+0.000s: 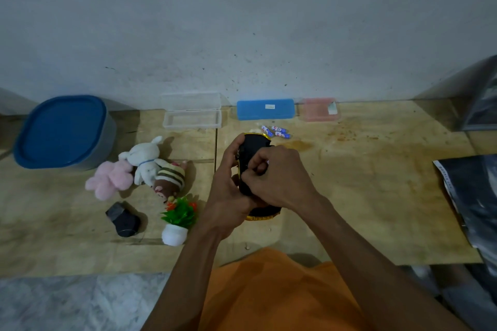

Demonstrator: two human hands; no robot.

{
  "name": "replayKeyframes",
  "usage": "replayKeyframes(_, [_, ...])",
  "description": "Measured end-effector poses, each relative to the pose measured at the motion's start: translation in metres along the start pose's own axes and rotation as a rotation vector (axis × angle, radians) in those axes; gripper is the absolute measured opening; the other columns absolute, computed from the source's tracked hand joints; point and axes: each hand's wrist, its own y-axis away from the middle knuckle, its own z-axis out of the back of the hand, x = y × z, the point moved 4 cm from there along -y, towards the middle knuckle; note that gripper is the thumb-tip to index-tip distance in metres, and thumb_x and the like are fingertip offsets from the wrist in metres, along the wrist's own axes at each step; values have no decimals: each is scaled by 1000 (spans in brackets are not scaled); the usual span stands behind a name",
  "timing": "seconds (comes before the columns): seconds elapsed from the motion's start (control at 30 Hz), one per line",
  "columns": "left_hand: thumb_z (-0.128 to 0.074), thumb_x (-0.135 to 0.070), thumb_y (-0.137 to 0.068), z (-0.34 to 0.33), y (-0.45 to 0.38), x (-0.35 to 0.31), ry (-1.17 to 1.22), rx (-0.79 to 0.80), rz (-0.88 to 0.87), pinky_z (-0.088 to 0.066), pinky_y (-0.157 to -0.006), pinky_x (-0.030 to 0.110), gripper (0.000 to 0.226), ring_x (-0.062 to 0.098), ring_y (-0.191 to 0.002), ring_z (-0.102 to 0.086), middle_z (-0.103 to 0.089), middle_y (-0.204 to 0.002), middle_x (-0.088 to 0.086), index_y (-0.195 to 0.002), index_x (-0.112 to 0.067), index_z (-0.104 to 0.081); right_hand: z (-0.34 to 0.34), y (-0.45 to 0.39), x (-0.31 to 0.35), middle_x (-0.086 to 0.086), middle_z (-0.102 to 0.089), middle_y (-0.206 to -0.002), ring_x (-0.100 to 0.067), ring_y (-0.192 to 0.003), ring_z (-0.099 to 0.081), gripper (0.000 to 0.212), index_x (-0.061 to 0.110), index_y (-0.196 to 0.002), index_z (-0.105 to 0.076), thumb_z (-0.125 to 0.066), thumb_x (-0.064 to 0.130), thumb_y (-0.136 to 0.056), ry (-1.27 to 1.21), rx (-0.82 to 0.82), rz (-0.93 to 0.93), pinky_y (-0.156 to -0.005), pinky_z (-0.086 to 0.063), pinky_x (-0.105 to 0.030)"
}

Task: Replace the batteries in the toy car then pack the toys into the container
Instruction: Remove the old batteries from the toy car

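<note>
I have one view only, head-worn, wide-angle. It looks forward and steeply down from above the person's orange-clad torso (274,295), toward the pale grey wall (242,21), which fills the upper third. The worn plywood work surface (376,183) spans the middle band. Landmark: the flat blue rectangular plastic case (265,109), at the foot of the wall, just right of frame centre. The forearms enter from the bottom edge, close to the lens. Edges bow with lens distortion. No second view to share coverage.
</note>
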Motion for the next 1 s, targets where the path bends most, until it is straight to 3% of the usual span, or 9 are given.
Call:
replayKeyframes(0.17, [-66,39,-62,11,-2,0,7,33,15,-61,-78,27,116,11,-106,-72,-71,-109,-27,-150,-29,-35,-5,-2,5,15,-64,-70,3,-65,-60,6,24,-83,-73,-70,25,-77,-6,-39,44,-62,-41,-4])
replayKeyframes(0.27, [-66,38,-64,18,-3,3,8,32,30,-61,-81,32,114,16,-110,-71,-70,-115,-23,-149,-33,-37,-9,1,6,11,-66,-76,-1,-69,-60,7,21,-85,-74,-69,22,-80,6,-57,124,-65,-41,-7])
replayKeyframes(0.37, [-70,33,-67,27,-7,5,13,9,20,-60,-91,42,110,25,-120,-66,-61,-137,-4,-150,-33,-38,-13,2,4,8,-63,-86,-3,-77,-59,9,25,-90,-72,-69,29,-83,27,-40,219,-70,-50,-23])
replayKeyframes(0.5, [-71,31,-66,33,-10,0,6,9,19,-61,-87,42,112,24,-115,-69,-67,-126,-11,-149,-35,-37,-11,-4,7,5,-59,-92,0,-82,-56,5,24,-94,-72,-70,27,-89,-33,-34,245,-73,-40,-7])
replayKeyframes(0.63, [-83,20,-57,35,-10,-3,20,-6,17,-60,-86,54,118,29,-113,-67,-56,-138,6,-148,-41,-39,4,-10,7,2,-68,-78,-7,-68,-61,16,15,-85,-66,-59,23,-97,-629,-124,-49,-64,-49,-21])
replayKeyframes(0.7, [-83,21,-57,36,-10,-3,30,-16,17,-61,-83,51,119,29,-110,-68,-51,-142,9,-149,-41,-38,6,-11,6,-5,-65,-69,-13,-56,-54,20,13,-83,-63,-50,20,-98,-1059,-70,-270,-51,-40,-27])
replayKeyframes(0.77, [-78,28,-61,36,-9,-2,50,-10,11,-62,-80,43,119,25,-108,-70,-52,-142,7,-152,-36,-35,7,-10,5,-5,-56,-60,-17,-53,-45,16,11,-86,-59,-49,20,-95,-1244,-27,-402,-47,-32,-27])
replayKeyframes(0.9, [-73,31,-65,36,-6,0,73,0,5,-61,-80,39,118,30,-108,-70,-60,-135,3,-153,-35,-31,14,2,3,5,-44,-52,-9,-45,-40,16,10,-81,-63,-60,16,-95,-844,-2,-353,-40,-32,-20])
replayKeyframes(1.0, [-72,30,-66,38,-7,0,78,-16,-2,-60,-81,41,119,32,-112,-69,-57,-142,4,-154,-36,-29,12,14,-2,19,-49,-43,2,-38,-45,16,15,-95,-76,-60,16,-97,-549,100,-276,-43,-32,-10])
